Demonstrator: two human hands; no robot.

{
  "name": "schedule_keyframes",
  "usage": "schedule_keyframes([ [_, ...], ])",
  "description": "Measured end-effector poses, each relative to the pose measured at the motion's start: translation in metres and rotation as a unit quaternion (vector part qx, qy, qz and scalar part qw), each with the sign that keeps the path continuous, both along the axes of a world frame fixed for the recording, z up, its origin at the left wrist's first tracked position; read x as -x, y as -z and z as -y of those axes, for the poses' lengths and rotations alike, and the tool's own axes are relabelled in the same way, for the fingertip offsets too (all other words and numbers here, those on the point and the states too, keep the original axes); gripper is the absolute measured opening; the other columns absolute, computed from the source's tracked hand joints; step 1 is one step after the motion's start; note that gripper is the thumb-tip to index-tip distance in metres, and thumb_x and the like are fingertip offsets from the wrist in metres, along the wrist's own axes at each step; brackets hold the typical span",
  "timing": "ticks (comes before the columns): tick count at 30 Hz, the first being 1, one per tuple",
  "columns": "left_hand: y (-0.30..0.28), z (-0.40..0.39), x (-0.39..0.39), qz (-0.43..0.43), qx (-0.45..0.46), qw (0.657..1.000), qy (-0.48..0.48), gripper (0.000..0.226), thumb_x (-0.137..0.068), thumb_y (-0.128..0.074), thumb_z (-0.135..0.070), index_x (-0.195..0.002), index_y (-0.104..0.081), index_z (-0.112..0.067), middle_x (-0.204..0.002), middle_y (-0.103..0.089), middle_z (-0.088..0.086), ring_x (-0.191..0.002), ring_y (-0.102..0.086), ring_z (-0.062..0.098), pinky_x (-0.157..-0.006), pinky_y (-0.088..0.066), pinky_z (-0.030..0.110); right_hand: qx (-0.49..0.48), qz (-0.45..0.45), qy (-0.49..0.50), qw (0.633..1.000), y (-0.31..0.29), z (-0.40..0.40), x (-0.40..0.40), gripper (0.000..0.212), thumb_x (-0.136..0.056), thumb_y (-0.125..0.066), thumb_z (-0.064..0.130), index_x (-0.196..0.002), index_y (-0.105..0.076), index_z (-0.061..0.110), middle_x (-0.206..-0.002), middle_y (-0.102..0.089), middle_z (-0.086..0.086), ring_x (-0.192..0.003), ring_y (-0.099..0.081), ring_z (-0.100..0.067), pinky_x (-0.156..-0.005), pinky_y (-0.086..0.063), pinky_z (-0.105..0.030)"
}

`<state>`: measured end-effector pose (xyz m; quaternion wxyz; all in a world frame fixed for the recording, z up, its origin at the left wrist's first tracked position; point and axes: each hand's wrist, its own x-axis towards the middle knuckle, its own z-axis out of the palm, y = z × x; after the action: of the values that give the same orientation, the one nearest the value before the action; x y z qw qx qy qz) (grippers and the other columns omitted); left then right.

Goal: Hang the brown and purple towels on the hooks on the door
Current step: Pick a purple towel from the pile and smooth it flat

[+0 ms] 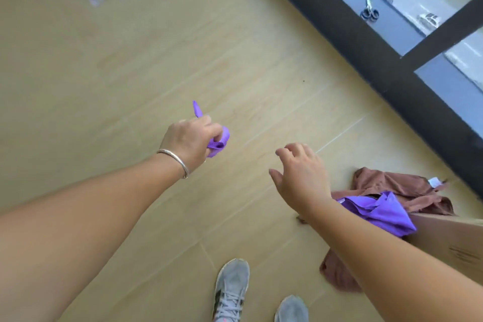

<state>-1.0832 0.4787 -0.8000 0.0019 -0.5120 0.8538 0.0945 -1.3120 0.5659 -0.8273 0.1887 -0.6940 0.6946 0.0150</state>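
Left hand (192, 138) grips a bunched end of purple towel (218, 140), right hand (300, 172) hovers with fingers spread, empty; more purple cloth (379, 210) drapes over the brown towel (392, 188) on the floor (130, 73) by a box edge (449, 238); both look soft, light, limp—best pinched at 1 corner.

left hand (190, 140): fingers curled, gripping | right hand (300, 170): fingers loosely spread, holding nothing

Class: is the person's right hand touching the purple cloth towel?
Apart. The head view shows the right hand open over bare floor; the purple cloth towel lies behind its forearm.
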Motion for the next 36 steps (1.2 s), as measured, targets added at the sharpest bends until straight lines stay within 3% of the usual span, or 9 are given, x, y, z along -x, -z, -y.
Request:
schedule_keyframes([
  [3, -0.024, -0.023, -0.033, 0.0, 0.058, 0.998, 0.027, 0.032, -0.048, -0.086, 0.002, -0.059, -0.064, -0.018, -0.057, -0.051, 0.003, -0.044, -0.051, 0.023, -0.047, -0.031, 0.023, 0.009, 0.013, -0.039, 0.999, -0.024, 0.007, -0.029, 0.043, -0.091, -0.055, 0.042, -0.128, -0.054, 0.019, -0.131, -0.05, -0.002, -0.126, -0.04, -0.024, -0.103, -0.032, -0.035],
  [7, 0.004, -0.089, -0.063, 0.024, 0.044, 0.999, 0.014, 0.037, -0.041, -0.08, 0.008, -0.056, -0.064, -0.022, -0.058, -0.051, 0.001, -0.048, -0.052, 0.022, -0.051, -0.045, 0.029, 0.001, 0.025, -0.101, 0.995, -0.019, -0.015, -0.057, 0.04, -0.091, -0.053, 0.042, -0.125, -0.055, 0.021, -0.131, -0.05, 0.0, -0.127, -0.038, -0.022, -0.102, -0.033, -0.034],
  [10, 0.051, -0.156, -0.078, 0.122, -0.068, 0.989, -0.05, 0.031, -0.056, -0.076, 0.003, -0.069, -0.068, -0.025, -0.074, -0.056, 0.0, -0.067, -0.058, 0.023, -0.068, -0.046, 0.034, -0.034, 0.022, -0.146, 0.988, 0.014, -0.05, -0.067, 0.037, -0.092, -0.051, 0.042, -0.123, -0.055, 0.021, -0.13, -0.049, 0.001, -0.128, -0.037, -0.021, -0.1, -0.032, -0.034],
  [12, 0.094, -0.204, -0.088, 0.201, -0.187, 0.955, -0.111, 0.029, -0.078, -0.061, -0.006, -0.095, -0.064, -0.029, -0.097, -0.055, -0.003, -0.091, -0.058, 0.021, -0.081, -0.039, 0.034, -0.067, 0.012, -0.171, 0.983, 0.045, -0.078, -0.071, 0.036, -0.092, -0.051, 0.042, -0.122, -0.055, 0.022, -0.129, -0.049, 0.002, -0.126, -0.037, -0.021, -0.099, -0.032, -0.033],
  [14, 0.135, -0.246, -0.096, 0.216, -0.251, 0.929, -0.164, 0.025, -0.087, -0.055, -0.017, -0.107, -0.059, -0.031, -0.106, -0.054, -0.005, -0.101, -0.057, 0.02, -0.083, -0.037, 0.033, -0.097, 0.004, -0.187, 0.978, 0.082, -0.104, -0.075, 0.035, -0.092, -0.052, 0.042, -0.121, -0.055, 0.023, -0.128, -0.05, 0.002, -0.126, -0.037, -0.021, -0.098, -0.032, -0.033],
  [18, 0.213, -0.283, -0.109, 0.14, -0.263, 0.921, -0.25, 0.024, -0.088, -0.058, -0.038, -0.111, -0.06, -0.031, -0.108, -0.058, -0.002, -0.105, -0.059, 0.022, -0.079, -0.044, 0.033, -0.12, -0.012, -0.217, 0.969, 0.158, -0.132, -0.088, 0.035, -0.091, -0.054, 0.041, -0.122, -0.056, 0.025, -0.127, -0.051, 0.003, -0.125, -0.038, -0.021, -0.098, -0.032, -0.033],
  [28, 0.349, -0.232, -0.108, -0.114, -0.133, 0.892, -0.417, 0.044, -0.082, -0.069, -0.039, -0.123, -0.06, -0.024, -0.115, -0.056, 0.007, -0.108, -0.054, 0.029, -0.085, -0.048, 0.043, -0.061, -0.006, -0.198, 0.978, 0.314, -0.127, -0.138, 0.042, -0.084, -0.066, 0.034, -0.123, -0.055, 0.022, -0.129, -0.051, -0.004, -0.121, -0.043, -0.027, -0.096, -0.036, -0.038],
  [32, 0.377, -0.2, -0.102, -0.118, -0.179, 0.878, -0.428, 0.039, -0.078, -0.071, -0.048, -0.111, -0.063, -0.028, -0.11, -0.057, 0.002, -0.105, -0.056, 0.024, -0.087, -0.048, 0.04, -0.035, -0.002, -0.204, 0.978, 0.336, -0.11, -0.134, 0.042, -0.085, -0.066, 0.035, -0.123, -0.054, 0.021, -0.129, -0.051, -0.004, -0.121, -0.044, -0.027, -0.096, -0.036, -0.038],
  [36, 0.382, -0.192, -0.086, -0.138, -0.202, 0.879, -0.409, 0.024, -0.077, -0.073, -0.046, -0.09, -0.064, -0.029, -0.091, -0.058, -0.005, -0.093, -0.059, 0.022, -0.07, -0.041, 0.03, -0.029, -0.002, -0.193, 0.981, 0.333, -0.092, -0.121, 0.042, -0.087, -0.063, 0.037, -0.126, -0.054, 0.022, -0.13, -0.05, -0.003, -0.124, -0.041, -0.026, -0.098, -0.035, -0.037],
])
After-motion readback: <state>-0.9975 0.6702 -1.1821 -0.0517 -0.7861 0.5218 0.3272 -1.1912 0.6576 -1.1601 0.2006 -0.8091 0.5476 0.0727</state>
